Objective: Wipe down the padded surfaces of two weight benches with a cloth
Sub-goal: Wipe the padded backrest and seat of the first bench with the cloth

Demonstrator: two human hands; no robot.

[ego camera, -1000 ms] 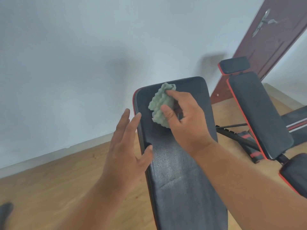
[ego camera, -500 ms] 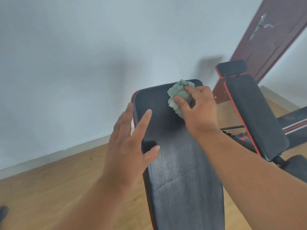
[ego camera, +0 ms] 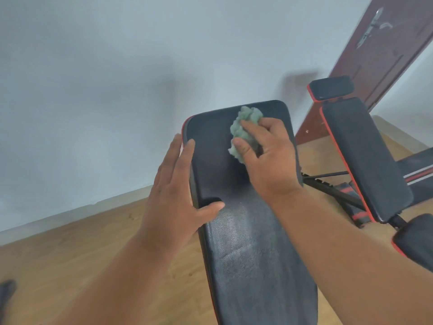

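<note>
Pale wall behind the near bench pad (ego camera: 246, 242); right hand (ego camera: 269, 158) fingers clench the green cloth (ego camera: 246, 130) near its top edge, left hand (ego camera: 178, 191) flat, released. Bunched cloth may skip patches.

— From my remote feed it read as a spare room in a home, set up as a small gym.

— What showed that?

— Two black padded benches with red trim, near bench (ego camera: 253, 249) and second bench (ego camera: 365, 160), stood on wood-look flooring (ego camera: 98, 242) by a plain pale wall (ego camera: 105, 90) and a dark red door (ego camera: 384, 50).
</note>
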